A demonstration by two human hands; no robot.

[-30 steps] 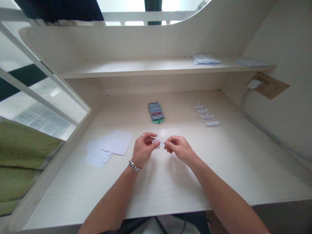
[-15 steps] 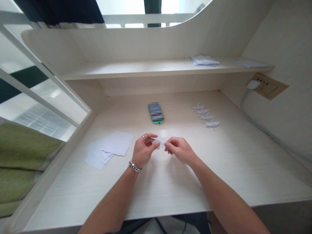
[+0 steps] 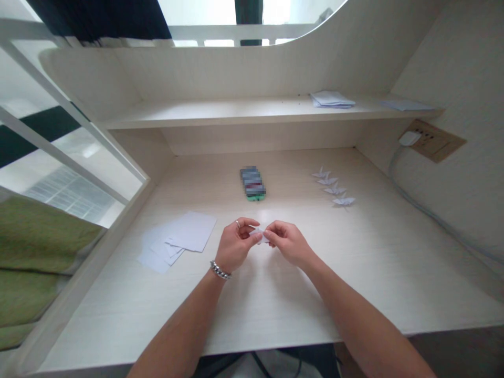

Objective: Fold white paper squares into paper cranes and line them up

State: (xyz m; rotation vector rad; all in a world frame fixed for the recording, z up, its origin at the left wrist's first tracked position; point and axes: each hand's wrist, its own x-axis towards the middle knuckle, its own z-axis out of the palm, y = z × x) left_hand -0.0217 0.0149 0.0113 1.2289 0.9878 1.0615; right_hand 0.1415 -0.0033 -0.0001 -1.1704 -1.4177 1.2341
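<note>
A small folded white paper (image 3: 258, 233) is held between both hands above the middle of the desk. My left hand (image 3: 236, 244), with a ring and a chain bracelet at the wrist, pinches its left side between thumb and fingers. From the other side, my right hand (image 3: 289, 241) has thumb and forefinger closed on the paper's right end. The fingers cover much of the folds. To the right, several folded paper cranes (image 3: 334, 190) stand in a slanting row. Loose white paper sheets (image 3: 192, 231) lie overlapping left of my left hand.
Beyond my hands lies a phone-like object (image 3: 253, 184), its screen pixelated. A shelf (image 3: 220, 119) spans the back and bears folded papers (image 3: 332, 100). On the right wall, a plug sits in a socket (image 3: 437, 140), and its grey cable (image 3: 429, 210) runs along the desk's right side.
My hands have come closer together on the paper, the left moving slightly right. The right fingertips now cover more of the paper's end. The cranes and sheets stay put.
</note>
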